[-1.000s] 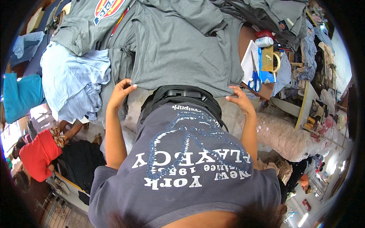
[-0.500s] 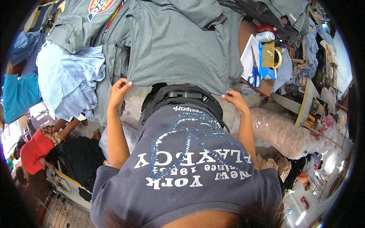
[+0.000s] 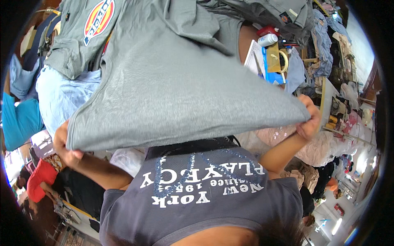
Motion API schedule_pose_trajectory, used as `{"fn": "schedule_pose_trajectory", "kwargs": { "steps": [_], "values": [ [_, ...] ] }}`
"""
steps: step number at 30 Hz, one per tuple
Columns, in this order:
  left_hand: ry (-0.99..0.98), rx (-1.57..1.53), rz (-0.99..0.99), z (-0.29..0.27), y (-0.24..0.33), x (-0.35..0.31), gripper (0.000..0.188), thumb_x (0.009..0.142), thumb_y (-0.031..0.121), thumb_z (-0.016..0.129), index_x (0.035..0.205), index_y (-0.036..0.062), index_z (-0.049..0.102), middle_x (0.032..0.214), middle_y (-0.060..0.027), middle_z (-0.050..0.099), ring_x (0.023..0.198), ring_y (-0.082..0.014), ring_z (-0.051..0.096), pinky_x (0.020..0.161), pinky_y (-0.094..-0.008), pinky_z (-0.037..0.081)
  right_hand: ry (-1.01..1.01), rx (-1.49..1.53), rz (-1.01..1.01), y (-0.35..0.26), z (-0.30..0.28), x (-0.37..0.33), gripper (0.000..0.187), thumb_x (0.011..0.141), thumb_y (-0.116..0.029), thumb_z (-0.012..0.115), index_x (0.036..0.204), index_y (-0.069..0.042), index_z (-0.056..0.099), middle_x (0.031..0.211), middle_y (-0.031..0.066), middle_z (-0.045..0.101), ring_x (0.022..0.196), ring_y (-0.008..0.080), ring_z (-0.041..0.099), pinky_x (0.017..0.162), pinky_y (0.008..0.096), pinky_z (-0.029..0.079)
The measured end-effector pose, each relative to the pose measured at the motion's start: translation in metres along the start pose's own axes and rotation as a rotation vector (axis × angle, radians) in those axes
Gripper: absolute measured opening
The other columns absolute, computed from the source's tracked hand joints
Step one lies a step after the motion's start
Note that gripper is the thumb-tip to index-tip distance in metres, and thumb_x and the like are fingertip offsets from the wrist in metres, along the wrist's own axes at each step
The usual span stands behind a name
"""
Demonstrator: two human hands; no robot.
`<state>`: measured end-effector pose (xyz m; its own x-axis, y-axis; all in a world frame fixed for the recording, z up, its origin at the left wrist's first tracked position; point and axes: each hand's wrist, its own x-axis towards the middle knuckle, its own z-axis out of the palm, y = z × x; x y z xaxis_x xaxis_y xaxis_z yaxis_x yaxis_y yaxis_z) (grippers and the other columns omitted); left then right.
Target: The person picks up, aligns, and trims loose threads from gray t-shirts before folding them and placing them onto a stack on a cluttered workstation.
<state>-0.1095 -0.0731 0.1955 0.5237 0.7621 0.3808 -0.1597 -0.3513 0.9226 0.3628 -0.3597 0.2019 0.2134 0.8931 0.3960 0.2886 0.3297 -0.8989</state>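
Note:
A grey knit shirt (image 3: 176, 98) is stretched wide and lifted in front of my body, its lower edge pulled nearly straight. My left hand (image 3: 67, 143) is closed on the shirt's lower left corner, its thumb tip showing below the cloth. At the other end, my right hand (image 3: 310, 117) has its fingers wrapped round the right corner. The far part of the shirt runs up onto the table among more grey cloth. Another grey garment (image 3: 74, 49) with a coloured oval emblem lies at the far left.
Light blue garments (image 3: 61, 90) are heaped at left. Beyond the shirt's right side lie a notepad (image 3: 251, 59), a white bottle (image 3: 267, 39), a tape roll (image 3: 284, 61) and partly hidden scissors (image 3: 258, 65). A person in a red top (image 3: 41, 178) is at lower left.
Both hands have moved apart and toward me, raising and spreading the shirt's lower edge. The cloth now covers my waist and part of the scissors.

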Motion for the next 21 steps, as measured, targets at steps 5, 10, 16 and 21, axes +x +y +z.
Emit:
{"fn": "schedule_pose_trajectory", "kwargs": {
  "steps": [5,10,16,21],
  "values": [
    [-0.342,-0.022,0.400,-0.054,0.048,-0.024,0.049,0.052,0.043,0.077,0.081,0.0122,0.052,0.085,-0.0070,0.045,0.082,-0.0234,0.041,0.065,-0.0351,0.029,0.172,0.388,-0.133,-0.041,-0.006,-0.023,0.018,0.077,-0.017,0.048,0.062,-0.009,0.044,0.075,0.0027,0.046,0.080,0.0210,0.043,0.067,0.0352,0.032],
    [-0.453,-0.188,0.401,-0.022,0.056,0.015,0.044,0.052,0.038,0.079,0.077,0.0146,0.051,0.090,-0.0050,0.051,0.088,-0.0234,0.048,0.075,-0.0367,0.036,-0.179,0.347,-0.268,-0.047,0.010,0.022,0.006,0.075,-0.004,0.053,0.069,-0.005,0.052,0.089,0.0155,0.055,0.085,0.0290,0.053,0.072,0.0358,0.040],
    [-1.418,-0.759,0.267,-0.010,0.014,0.132,0.013,0.085,0.016,0.048,0.087,0.0049,0.055,0.097,-0.0154,0.058,0.086,-0.0301,0.059,0.073,-0.0349,0.049,-0.874,1.078,-0.270,0.080,-0.021,0.109,0.010,0.080,-0.006,0.049,0.071,-0.002,0.053,0.089,0.0180,0.058,0.079,0.0285,0.059,0.061,0.0340,0.048],
    [0.119,-0.560,-0.613,0.014,-0.151,0.183,0.049,0.088,0.042,0.035,0.117,0.0029,0.043,0.111,-0.0058,0.051,0.105,-0.0159,0.045,0.091,-0.0252,0.033,0.260,0.686,0.470,0.159,0.021,0.167,0.050,0.086,-0.043,0.039,0.117,-0.004,0.041,0.116,0.0103,0.048,0.111,0.0204,0.041,0.093,0.0322,0.032]
  ]
}}
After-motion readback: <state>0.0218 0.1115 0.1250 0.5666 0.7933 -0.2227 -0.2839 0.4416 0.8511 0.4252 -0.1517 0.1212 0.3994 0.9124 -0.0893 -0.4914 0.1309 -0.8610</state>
